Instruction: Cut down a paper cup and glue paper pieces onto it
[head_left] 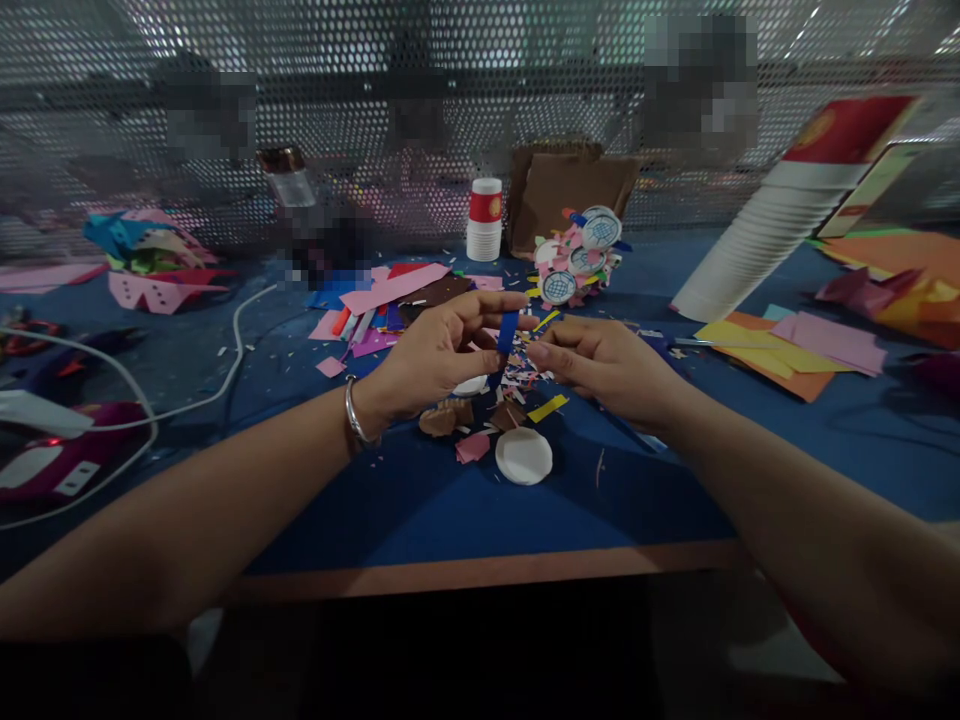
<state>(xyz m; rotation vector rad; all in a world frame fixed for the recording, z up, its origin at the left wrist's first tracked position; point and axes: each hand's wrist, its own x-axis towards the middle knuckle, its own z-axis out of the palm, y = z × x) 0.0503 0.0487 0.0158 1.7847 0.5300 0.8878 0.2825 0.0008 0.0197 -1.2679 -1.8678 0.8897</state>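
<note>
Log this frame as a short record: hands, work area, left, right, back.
left_hand: holds blue strip upright between thumb and fingers; left hand, bracelet at wrist
right_hand: beside the strip, fingers curled; unclear whether right hand grips anything
work_area: blue table; white disc, yellow strip, pink scrap
left_side: purple device, white cable
right_side: tall cup stack, appearing tilted
back: short cup stack, cardboard

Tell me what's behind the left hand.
Behind the left hand, colored paper lies on the table, with stacked cups farther back. Whatever the hand itself covers there cannot be seen.
</note>
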